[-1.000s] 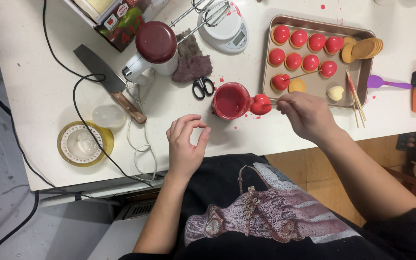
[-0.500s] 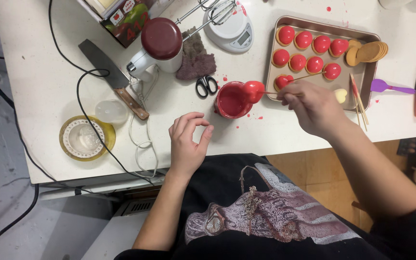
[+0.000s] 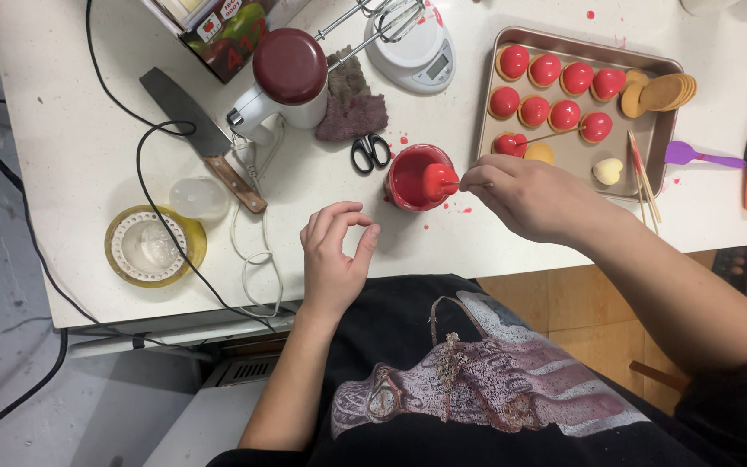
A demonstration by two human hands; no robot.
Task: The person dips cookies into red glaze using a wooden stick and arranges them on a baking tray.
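The right hand [image 3: 533, 201] pinches a thin wooden skewer [image 3: 456, 185] bearing a glossy red-coated ball [image 3: 436, 182], probably wet, slippery and light; the left hand [image 3: 335, 251] rests empty, fingers loosely curled.

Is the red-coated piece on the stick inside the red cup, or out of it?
Partly in. The red-coated piece sits over the red cup, its tip low inside; the right hand holds its stick. Whether it touches the coating, cannot tell.

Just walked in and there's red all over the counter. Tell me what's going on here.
A person is coating a small piece in red glaze. The right hand holds the red-coated piece on a thin stick over the red cup. The left hand rests empty on the counter. More red pieces sit on the baking tray.
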